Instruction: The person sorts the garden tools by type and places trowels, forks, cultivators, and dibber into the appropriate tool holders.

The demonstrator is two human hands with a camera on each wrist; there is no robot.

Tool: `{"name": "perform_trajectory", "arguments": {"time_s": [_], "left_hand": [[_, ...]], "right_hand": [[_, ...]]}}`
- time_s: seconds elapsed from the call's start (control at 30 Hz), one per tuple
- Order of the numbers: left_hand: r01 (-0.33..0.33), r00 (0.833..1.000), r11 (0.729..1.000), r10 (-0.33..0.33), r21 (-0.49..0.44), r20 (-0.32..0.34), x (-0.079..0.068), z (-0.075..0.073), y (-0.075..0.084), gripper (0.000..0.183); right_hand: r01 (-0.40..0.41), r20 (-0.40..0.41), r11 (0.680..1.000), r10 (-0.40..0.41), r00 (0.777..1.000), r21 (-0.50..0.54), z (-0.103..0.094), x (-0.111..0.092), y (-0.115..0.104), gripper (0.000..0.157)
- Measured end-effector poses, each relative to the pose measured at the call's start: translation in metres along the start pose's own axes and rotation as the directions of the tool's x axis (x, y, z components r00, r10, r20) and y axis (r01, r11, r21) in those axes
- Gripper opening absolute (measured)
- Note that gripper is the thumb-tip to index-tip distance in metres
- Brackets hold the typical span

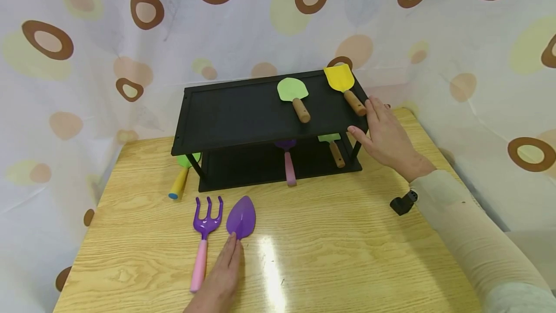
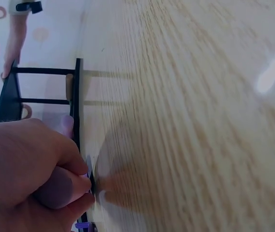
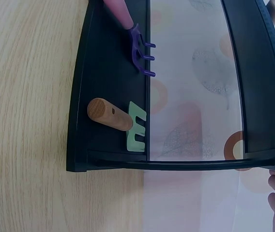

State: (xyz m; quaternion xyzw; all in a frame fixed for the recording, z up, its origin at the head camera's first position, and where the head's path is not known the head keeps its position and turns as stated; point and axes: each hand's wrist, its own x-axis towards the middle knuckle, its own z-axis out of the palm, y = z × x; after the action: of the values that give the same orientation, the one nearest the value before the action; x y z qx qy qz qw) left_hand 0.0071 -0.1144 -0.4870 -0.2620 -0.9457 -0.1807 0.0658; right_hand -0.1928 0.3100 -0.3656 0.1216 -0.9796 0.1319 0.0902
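Observation:
My left hand (image 1: 221, 274) grips the handle of a purple trowel (image 1: 242, 216), its blade flat on the table. The left wrist view shows thumb and fingers pinching the pink handle (image 2: 62, 186). My right hand (image 1: 386, 134) rests against the right end of a black two-tier shelf (image 1: 234, 115), thumb at the front edge, fingers extended along the side. A green spade (image 1: 293, 89) and a yellow spade (image 1: 340, 78) with wooden handles lie on the top tier. Below are a purple fork with a pink handle (image 3: 120, 12) and a green fork with a wooden handle (image 3: 109, 115).
Left of my left hand lies a purple hand fork (image 1: 206, 223) with a pink handle. A green tool with a yellow handle (image 1: 179, 182) lies by the shelf's left leg. Behind the wooden table (image 1: 347, 235) hangs a patterned curtain (image 1: 243, 33).

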Motion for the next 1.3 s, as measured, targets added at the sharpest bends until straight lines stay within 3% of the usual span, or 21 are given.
{"name": "perform_trajectory", "arguments": {"time_s": [0.07, 0.17, 0.3, 0.37, 0.43, 0.6, 0.67, 0.77, 1.0, 1.2, 1.3], "left_hand": [[-0.005, 1.0, 1.0, 0.005, 0.014, 0.002, 0.001, -0.002, -0.001, 0.069], [-0.066, 0.996, 0.995, 0.07, 0.072, -0.048, 0.002, -0.003, -0.003, 0.068], [-0.146, 0.972, 0.981, 0.166, 0.125, -0.166, 0.007, 0.0, -0.01, 0.067], [-0.164, 0.96, 0.979, 0.186, 0.117, -0.209, 0.01, 0.0, -0.013, 0.068], [-0.162, 0.958, 0.982, 0.181, 0.101, -0.221, 0.015, -0.004, -0.014, 0.068], [-0.117, 0.983, 0.988, 0.129, 0.1, -0.133, 0.021, -0.021, -0.013, 0.064], [-0.117, 0.985, 0.987, 0.129, 0.111, -0.112, 0.024, -0.027, -0.014, 0.065], [-0.159, 0.976, 0.98, 0.175, 0.122, -0.131, 0.03, -0.035, -0.017, 0.062], [-0.303, 0.929, 0.946, 0.32, 0.114, -0.187, 0.042, -0.054, -0.023, 0.052], [-0.305, 0.941, 0.951, 0.308, 0.039, -0.14, 0.051, -0.072, -0.021, 0.055], [-0.329, 0.931, 0.944, 0.331, 0.038, -0.153, 0.058, -0.081, -0.02, 0.06]], "right_hand": [[-0.002, 0.003, 1.0, 0.002, 1.0, -0.001, -0.001, 0.0, 0.0, 0.087], [-0.004, 0.004, 1.0, 0.004, 1.0, -0.003, -0.001, 0.0, 0.0, 0.087], [-0.003, 0.007, 1.0, 0.003, 1.0, -0.004, -0.001, 0.0, 0.0, 0.087], [-0.001, 0.007, 1.0, 0.001, 1.0, -0.004, -0.001, 0.0, 0.0, 0.087], [0.0, 0.005, 1.0, 0.0, 1.0, -0.004, 0.0, 0.0, 0.0, 0.087], [0.002, -0.004, 1.0, -0.002, 1.0, -0.002, 0.0, 0.0, 0.001, 0.087], [0.002, -0.005, 1.0, -0.002, 1.0, -0.004, 0.0, 0.0, 0.001, 0.087], [0.003, -0.005, 1.0, -0.003, 1.0, -0.004, 0.0, 0.0, 0.0, 0.087], [0.001, 0.0, 1.0, -0.001, 1.0, -0.004, -0.001, 0.0, -0.001, 0.087], [0.0, 0.004, 1.0, 0.0, 1.0, -0.004, -0.001, 0.0, 0.0, 0.087], [0.003, -0.004, 1.0, -0.003, 1.0, -0.004, 0.001, 0.0, 0.001, 0.087]]}}
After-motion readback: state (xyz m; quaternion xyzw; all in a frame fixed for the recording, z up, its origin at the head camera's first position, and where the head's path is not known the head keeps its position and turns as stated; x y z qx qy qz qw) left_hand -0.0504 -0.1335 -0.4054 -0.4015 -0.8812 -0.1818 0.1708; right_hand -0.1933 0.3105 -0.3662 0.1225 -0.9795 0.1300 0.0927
